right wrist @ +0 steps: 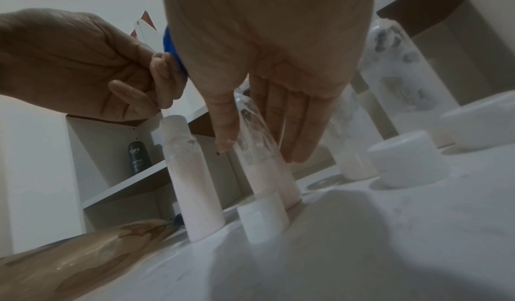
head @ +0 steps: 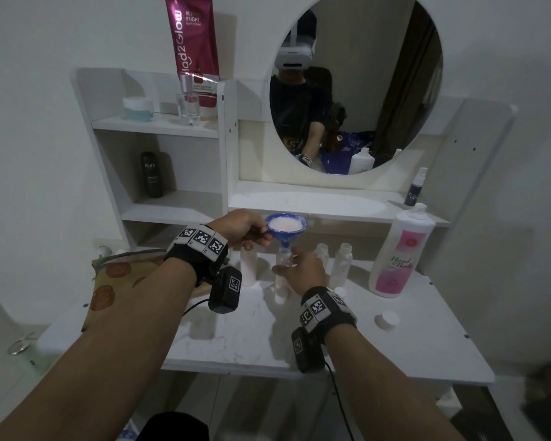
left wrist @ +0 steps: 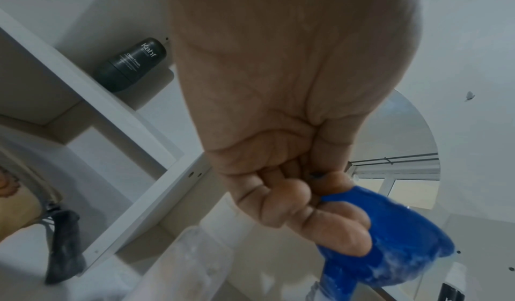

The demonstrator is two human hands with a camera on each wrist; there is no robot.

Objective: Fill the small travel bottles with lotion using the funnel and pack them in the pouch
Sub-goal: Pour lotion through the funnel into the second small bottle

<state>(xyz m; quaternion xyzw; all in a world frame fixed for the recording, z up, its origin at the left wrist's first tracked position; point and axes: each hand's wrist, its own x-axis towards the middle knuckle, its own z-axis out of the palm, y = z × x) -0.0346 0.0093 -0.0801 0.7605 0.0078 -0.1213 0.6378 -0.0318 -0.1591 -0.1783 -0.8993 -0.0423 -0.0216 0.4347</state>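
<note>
Filling is under way at a white vanity table [head: 363, 345]. The left hand [head: 239, 227] pinches the tab of a blue plastic funnel [head: 286, 226] brimming with pale pink lotion. Its spout sits in a clear small travel bottle [head: 282, 260], which the right hand [head: 303, 272] grips between thumb and fingers. The lotion likely must drain before the funnel can lift out cleanly. 1 filled bottle [head: 248, 268] stands just left, crowding the work. A loose white cap [head: 386, 319], a tall pink-labelled lotion bottle [head: 398, 259] and a tan patterned pouch [head: 109, 281] wait nearby.

Blue funnel [head: 286, 226], pale pink lotion [head: 284, 224], tan pouch [head: 109, 281] with orange circles
</note>
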